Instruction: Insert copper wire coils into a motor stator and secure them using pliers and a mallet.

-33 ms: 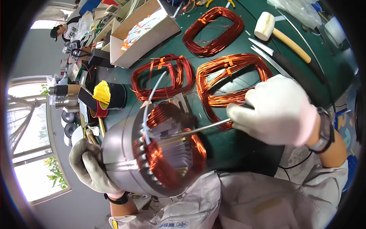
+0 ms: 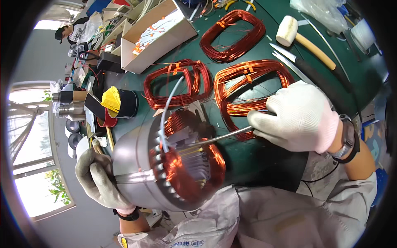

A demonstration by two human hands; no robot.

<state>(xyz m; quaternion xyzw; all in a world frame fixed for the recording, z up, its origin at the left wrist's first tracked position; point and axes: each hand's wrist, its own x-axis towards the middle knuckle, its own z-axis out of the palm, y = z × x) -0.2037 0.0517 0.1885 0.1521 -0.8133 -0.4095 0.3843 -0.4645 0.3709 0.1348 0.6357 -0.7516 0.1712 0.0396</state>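
Note:
A grey cylindrical motor stator (image 2: 136, 159) lies tilted in front of me, its open end toward the right. Copper windings (image 2: 175, 173) and pale slot liners fill the bore. My gloved left hand (image 2: 97, 180) wraps round its closed left end. In my gloved right hand (image 2: 289, 118), the fingers are closed round a thin metal rod (image 2: 229, 137). The rod reaches left into the stator's bore, where its tip is hard to make out. A pale flexible tube (image 2: 166, 109) rises from the windings at the stator's rim.
Bundled copper coils (image 2: 250, 89) lie on the green table beyond the stator. To the right are a white-headed mallet (image 2: 287, 31) and scissors (image 2: 295, 66). A cardboard box (image 2: 159, 43) and a dark cup (image 2: 127, 103) with yellow strips stand left. One person (image 2: 68, 33) is far left.
The stator's open end has shifted slightly right. My right hand has moved a little, with the rod still in it; my left hand keeps its hold.

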